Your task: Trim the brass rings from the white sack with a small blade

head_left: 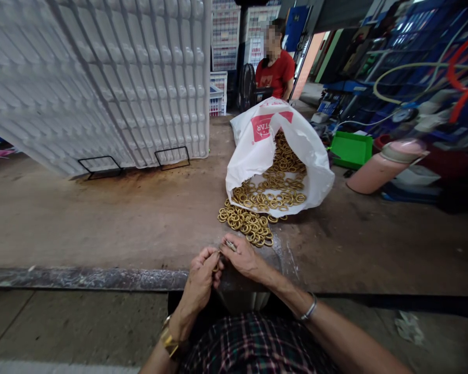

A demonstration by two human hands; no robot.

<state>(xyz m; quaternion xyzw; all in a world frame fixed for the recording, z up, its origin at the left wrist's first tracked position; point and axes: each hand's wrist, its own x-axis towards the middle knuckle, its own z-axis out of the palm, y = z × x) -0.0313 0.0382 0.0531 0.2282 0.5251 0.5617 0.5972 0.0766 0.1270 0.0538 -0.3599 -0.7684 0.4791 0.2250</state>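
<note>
My left hand (203,270) is closed on a gold-coloured ring (216,268), part of which shows between the fingers. Right beside it, my right hand (245,258) is closed too, with a small greyish metal piece (231,245) showing at its thumb and fingers; its kind cannot be made out. The fingertips of both hands meet just above the table's front edge. Beyond them lies a heap of gold-coloured rings (246,222), spilling from the mouth of a white plastic sack (245,161). More rings fill the sack's inside.
White ribbed panels (148,78) stand on black wire stands (172,158) at the left of the brown table (81,228). To the right are a green tray (351,149) and a pink bottle (386,166). A person in a red shirt (278,75) is behind the table, near a fan (247,85).
</note>
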